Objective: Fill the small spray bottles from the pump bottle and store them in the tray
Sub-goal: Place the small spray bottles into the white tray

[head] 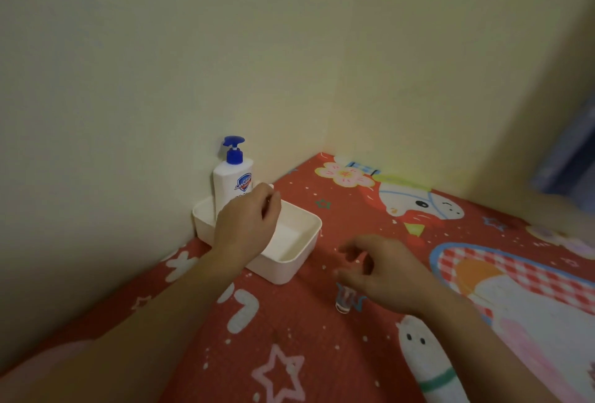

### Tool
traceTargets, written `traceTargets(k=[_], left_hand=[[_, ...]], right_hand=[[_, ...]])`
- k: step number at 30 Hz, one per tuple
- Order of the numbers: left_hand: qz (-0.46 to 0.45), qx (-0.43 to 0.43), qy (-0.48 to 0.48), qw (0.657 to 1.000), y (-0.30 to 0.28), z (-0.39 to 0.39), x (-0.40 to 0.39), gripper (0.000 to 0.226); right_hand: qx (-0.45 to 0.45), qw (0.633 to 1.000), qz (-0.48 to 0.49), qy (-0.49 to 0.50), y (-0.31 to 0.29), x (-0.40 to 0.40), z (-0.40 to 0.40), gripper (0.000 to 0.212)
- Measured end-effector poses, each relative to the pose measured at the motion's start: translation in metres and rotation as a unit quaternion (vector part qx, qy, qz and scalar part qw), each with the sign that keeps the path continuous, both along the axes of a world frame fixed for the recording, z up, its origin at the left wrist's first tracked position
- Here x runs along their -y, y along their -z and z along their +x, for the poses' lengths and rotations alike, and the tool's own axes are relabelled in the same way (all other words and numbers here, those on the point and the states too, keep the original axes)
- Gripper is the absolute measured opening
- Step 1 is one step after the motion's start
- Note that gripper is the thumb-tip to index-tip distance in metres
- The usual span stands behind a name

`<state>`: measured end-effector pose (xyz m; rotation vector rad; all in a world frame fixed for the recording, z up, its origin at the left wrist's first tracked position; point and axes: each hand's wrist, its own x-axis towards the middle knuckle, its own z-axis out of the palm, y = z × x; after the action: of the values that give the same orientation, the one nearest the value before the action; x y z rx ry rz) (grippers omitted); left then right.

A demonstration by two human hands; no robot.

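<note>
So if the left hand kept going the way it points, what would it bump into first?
Probably the pump bottle: the left hand hovers over the tray pointing toward it, though depth is unclear.

one pump bottle at ten o'clock, one white tray beside it, one small clear bottle at five o'clock, two hands: left hand, right hand.

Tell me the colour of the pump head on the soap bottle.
Blue, on a white pump bottle standing in the tray; head view.
</note>
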<state>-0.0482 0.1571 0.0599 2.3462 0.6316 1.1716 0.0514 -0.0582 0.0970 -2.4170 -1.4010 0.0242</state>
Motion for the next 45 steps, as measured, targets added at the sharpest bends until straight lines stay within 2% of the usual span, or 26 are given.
traceTargets(k=[3,7,11,16,21,25,34,41,45], left_hand=[[-0.026,0.013,-0.003,1.000,0.010,-0.012,0.004,0.017],[-0.070,0.040,-0.037,0.996,0.025,-0.028,0.006,0.020],[-0.087,0.066,-0.069,0.992,0.039,-0.043,0.008,0.028],[-0.094,0.092,-0.054,0.990,0.050,-0.052,0.012,0.039],[-0.109,0.086,-0.041,0.989,0.061,-0.058,0.017,0.036],[-0.139,0.052,-0.041,0.988,0.069,-0.062,0.013,0.030],[-0.165,-0.034,-0.056,0.984,0.079,-0.070,0.005,0.039],[-0.175,-0.016,-0.049,0.983,0.080,-0.071,0.005,0.036],[-0.205,0.007,-0.060,0.977,0.079,-0.071,0.004,0.033]], right_hand=[[-0.002,1.000,-0.010,0.014,0.009,0.006,-0.006,0.030],[-0.006,0.999,0.017,0.032,0.013,0.011,-0.010,0.024],[0.011,0.994,0.086,0.059,0.000,0.005,-0.011,0.033],[0.057,0.982,0.166,0.065,-0.031,-0.016,-0.011,0.037],[0.072,0.967,0.240,0.042,-0.051,-0.053,-0.007,0.032],[0.059,0.974,0.217,0.039,-0.044,-0.090,0.008,0.032],[0.081,0.992,0.088,0.037,-0.007,-0.149,0.030,0.025],[0.077,0.996,0.035,0.036,0.019,-0.176,0.042,0.029],[0.079,0.996,0.025,0.038,0.028,-0.186,0.045,0.025]])
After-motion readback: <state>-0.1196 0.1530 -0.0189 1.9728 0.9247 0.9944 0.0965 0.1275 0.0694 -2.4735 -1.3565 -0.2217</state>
